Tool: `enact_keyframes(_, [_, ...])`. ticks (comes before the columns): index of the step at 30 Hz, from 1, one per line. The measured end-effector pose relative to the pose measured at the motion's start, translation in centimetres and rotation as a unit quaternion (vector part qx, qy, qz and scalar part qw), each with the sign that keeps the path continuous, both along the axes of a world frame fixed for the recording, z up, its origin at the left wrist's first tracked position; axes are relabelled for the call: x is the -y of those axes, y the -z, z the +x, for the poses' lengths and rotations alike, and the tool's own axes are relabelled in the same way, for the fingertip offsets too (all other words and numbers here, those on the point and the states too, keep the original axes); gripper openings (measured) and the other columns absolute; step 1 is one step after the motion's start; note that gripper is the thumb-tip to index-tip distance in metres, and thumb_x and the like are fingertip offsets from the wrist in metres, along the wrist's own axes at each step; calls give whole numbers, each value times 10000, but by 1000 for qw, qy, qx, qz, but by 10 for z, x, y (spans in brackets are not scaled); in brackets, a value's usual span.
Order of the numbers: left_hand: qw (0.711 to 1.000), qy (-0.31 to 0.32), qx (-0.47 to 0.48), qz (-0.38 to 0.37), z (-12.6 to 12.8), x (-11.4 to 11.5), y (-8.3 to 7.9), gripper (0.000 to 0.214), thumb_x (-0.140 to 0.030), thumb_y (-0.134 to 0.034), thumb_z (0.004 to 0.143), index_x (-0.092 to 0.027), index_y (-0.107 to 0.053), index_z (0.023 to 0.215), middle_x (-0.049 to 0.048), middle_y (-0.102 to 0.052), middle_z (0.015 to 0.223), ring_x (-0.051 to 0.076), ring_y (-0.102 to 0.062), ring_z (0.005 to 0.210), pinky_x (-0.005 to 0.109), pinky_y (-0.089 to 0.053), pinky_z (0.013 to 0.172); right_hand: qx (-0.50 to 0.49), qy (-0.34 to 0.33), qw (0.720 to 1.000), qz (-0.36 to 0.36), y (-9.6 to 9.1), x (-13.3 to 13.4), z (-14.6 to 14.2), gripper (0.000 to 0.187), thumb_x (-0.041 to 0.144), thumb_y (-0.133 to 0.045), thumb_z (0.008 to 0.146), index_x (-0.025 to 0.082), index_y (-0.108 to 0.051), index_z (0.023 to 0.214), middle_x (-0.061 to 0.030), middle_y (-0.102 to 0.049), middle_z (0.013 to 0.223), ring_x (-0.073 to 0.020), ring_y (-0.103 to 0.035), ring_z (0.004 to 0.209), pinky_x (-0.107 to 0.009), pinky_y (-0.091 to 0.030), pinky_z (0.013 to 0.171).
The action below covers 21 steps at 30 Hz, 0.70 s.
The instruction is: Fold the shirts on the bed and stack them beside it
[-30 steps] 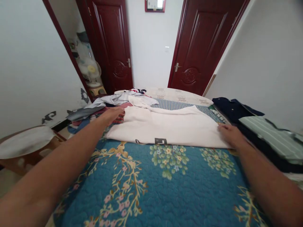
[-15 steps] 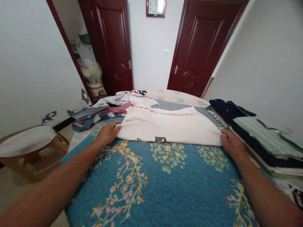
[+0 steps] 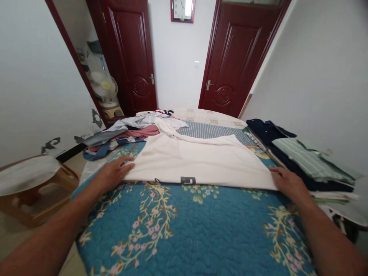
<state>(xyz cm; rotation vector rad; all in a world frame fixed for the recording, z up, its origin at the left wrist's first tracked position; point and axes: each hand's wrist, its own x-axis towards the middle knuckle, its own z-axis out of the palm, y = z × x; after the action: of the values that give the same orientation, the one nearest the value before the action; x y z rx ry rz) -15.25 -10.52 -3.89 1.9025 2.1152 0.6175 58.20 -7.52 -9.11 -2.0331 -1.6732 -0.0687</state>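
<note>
A white garment lies spread flat across the blue floral quilt on the bed. My left hand grips its near left corner, fingers pressed together on the cloth. My right hand holds the near right corner in the same way. A small dark label shows at the garment's near edge, between my hands.
A heap of unfolded clothes lies at the back left of the bed. Folded clothes, a green striped shirt on top, are stacked at the right by the wall. A wooden stool stands left of the bed. Two dark red doors are behind.
Both hands came back from the far side to the garment's near corners and drew it toward me across the quilt.
</note>
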Motion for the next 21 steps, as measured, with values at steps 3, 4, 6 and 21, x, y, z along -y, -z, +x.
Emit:
enact_keyframes(3, [999, 12, -26, -32, -6, 16, 9, 659, -710, -467, 910, -243, -740, 1287, 108, -787, 1240, 338, -731, 1119, 377, -526, 967, 10, 11, 999, -37, 7, 17, -1, 500, 481, -475, 939, 179, -810, 1155, -152, -810, 1063, -336, -754, 981, -420, -574, 856])
enact_keyframes(4, [999, 11, -35, -31, -7, 20, 11, 663, -715, -453, 920, -240, -738, 1284, 111, -789, 1230, 338, -734, 1106, 379, -526, 958, 17, 13, 999, -39, 9, 19, -2, 526, 503, -465, 950, 174, -798, 1190, -152, -810, 1067, -336, -754, 990, -420, -574, 859])
enact_keyframes(6, [998, 7, -45, -33, -8, 23, 12, 682, -726, -437, 930, -230, -734, 1293, 114, -796, 1188, 335, -742, 1065, 381, -531, 930, 34, 22, 998, -39, 10, 20, -5, 553, 534, -459, 956, 173, -786, 1218, -150, -811, 1047, -339, -757, 981, -420, -576, 855])
enact_keyframes(21, [990, 21, -134, -41, 26, -53, -38, 566, -560, -613, 939, -197, -708, 1362, 170, -712, 1429, 392, -662, 1316, 435, -488, 1094, 227, 7, 974, -26, -20, 14, -41, 395, 320, -458, 1019, 129, -772, 1166, -208, -765, 1132, -332, -731, 1033, -442, -546, 955])
